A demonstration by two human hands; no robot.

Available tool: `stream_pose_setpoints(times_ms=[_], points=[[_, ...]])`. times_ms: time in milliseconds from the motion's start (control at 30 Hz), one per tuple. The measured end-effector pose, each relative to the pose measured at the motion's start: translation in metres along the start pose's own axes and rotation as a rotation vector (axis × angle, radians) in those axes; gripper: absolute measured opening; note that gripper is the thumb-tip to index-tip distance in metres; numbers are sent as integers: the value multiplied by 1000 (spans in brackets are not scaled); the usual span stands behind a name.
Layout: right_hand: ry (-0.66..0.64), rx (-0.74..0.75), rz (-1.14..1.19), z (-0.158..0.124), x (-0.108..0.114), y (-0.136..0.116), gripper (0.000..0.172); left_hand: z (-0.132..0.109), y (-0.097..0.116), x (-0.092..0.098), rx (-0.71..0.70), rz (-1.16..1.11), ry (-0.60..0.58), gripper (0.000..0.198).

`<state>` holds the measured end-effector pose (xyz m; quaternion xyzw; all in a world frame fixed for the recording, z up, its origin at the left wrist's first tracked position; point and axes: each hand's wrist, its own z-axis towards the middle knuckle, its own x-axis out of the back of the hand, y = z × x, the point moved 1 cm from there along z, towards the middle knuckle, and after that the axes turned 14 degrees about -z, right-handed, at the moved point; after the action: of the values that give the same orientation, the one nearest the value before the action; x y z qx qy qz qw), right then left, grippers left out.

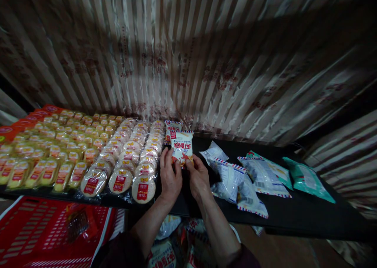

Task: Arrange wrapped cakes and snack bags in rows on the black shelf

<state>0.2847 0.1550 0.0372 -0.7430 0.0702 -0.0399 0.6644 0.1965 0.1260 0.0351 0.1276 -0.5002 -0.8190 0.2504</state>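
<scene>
A white snack bag [182, 144] with red and blue lettering is held by its lower edge between my two hands, over the black shelf. My left hand [170, 174] has its fingers closed at the bag's lower left. At the lower right corner, my right hand [198, 175] pinches the bag with thumb and fingers. Just behind it lies another snack bag [173, 125] of the same look, partly covered. To the left of my left hand run overlapping rows of round wrapped rice crackers [143, 187].
Yellow wrapped cakes [48, 169] and orange-red packets [26, 120] fill the shelf's left. Several loose white bags [231, 179] and green bags [308, 177] lie right on the black shelf [338, 217]. Below are a red basket [35, 228] and more bags [165, 254]. Striped sheeting [188, 63] hangs behind.
</scene>
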Motion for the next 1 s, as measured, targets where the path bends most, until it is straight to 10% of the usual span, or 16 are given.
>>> stream_pose_setpoints(times_ms=[1000], points=[[163, 91, -296, 57, -23, 11, 50, 6, -13, -11, 101, -31, -223, 48]])
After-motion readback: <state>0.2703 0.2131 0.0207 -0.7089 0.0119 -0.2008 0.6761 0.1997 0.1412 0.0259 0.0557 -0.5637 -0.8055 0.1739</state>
